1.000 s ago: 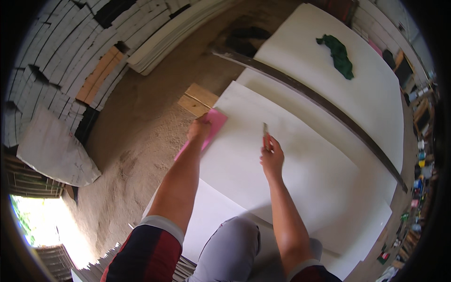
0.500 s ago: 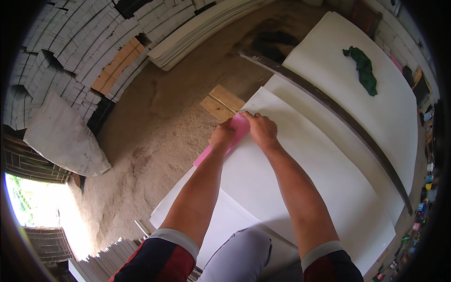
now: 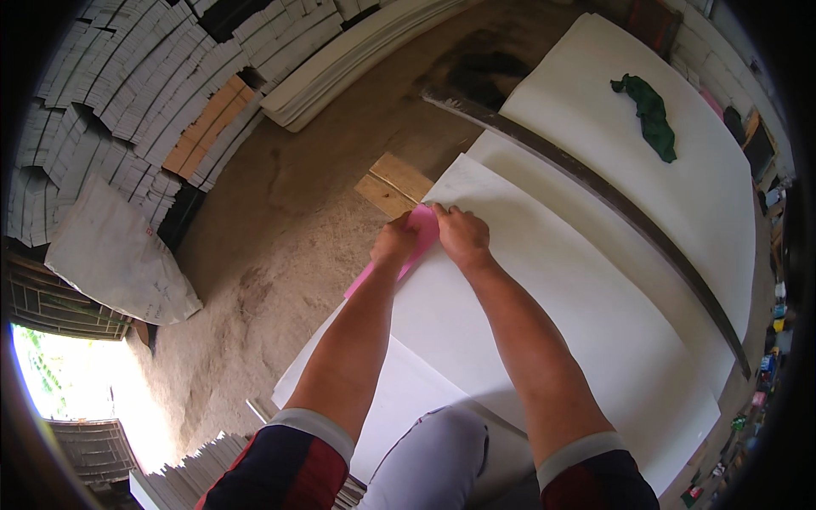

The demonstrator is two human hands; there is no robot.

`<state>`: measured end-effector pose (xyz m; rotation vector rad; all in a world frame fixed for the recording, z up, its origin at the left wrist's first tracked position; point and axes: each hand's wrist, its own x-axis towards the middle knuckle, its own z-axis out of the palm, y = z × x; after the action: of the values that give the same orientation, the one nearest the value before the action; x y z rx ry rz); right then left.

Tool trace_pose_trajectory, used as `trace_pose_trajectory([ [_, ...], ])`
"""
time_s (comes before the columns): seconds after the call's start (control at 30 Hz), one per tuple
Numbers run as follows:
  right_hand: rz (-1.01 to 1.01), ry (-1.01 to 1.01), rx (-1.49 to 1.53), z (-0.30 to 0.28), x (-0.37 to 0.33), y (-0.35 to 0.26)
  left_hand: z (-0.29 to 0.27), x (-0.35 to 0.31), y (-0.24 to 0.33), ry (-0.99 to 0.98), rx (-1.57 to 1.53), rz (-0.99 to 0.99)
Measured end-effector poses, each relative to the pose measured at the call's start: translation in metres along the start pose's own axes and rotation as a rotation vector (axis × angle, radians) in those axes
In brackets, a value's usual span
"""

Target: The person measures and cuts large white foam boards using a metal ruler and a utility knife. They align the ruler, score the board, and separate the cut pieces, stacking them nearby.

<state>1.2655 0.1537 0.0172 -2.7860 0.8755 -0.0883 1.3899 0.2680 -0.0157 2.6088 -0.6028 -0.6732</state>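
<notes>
A long pink strip (image 3: 422, 240) lies along the left edge of a large white sheet (image 3: 544, 280). My left hand (image 3: 393, 241) is closed on the strip at the sheet's edge, its fingertips over the pink surface. Close beside it, my right hand (image 3: 461, 233) is closed with the thumb at the strip's far end, resting on the white sheet. The undersides of both grips are hidden. Just beyond my fingers, a wooden board (image 3: 393, 184) with a lengthwise gap sticks out from under the sheet.
A long dark bar (image 3: 586, 174) lies across the white sheets to the right. Past it, a green cloth (image 3: 649, 119) rests on another sheet. Stacked white pieces (image 3: 144, 76) line the far left, near a pale sack (image 3: 123, 255). Long white panels (image 3: 348, 64) lie at the back.
The view has shifted slightly. Both hands remain at the strip's far end, with their fingers in nearly the same closed pose.
</notes>
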Motion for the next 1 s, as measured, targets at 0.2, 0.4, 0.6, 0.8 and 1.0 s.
trace_pose_trajectory([
  [0.2, 0.170, 0.273, 0.155, 0.010, -0.105, 0.099, -0.004, -0.021, 0.006, -0.043, -0.008, -0.062],
  [0.4, 0.492, 0.154, -0.082, -0.018, -0.318, 0.219, 0.046, -0.094, 0.006, 0.046, 0.323, 0.203],
  [0.6, 1.009, 0.029, -0.008, -0.033, -0.534, 0.288, 0.115, -0.255, 0.102, -0.235, 0.537, 0.492],
  [0.8, 1.233, 0.349, 0.037, -0.001, -0.685, 0.307, 0.198, -0.317, 0.108, -0.045, 0.408, 0.748],
  [1.0, 1.244, 0.655, 0.930, -0.061, -0.665, 0.257, 0.228, -0.471, 0.221, -0.236, 0.286, 1.055],
])
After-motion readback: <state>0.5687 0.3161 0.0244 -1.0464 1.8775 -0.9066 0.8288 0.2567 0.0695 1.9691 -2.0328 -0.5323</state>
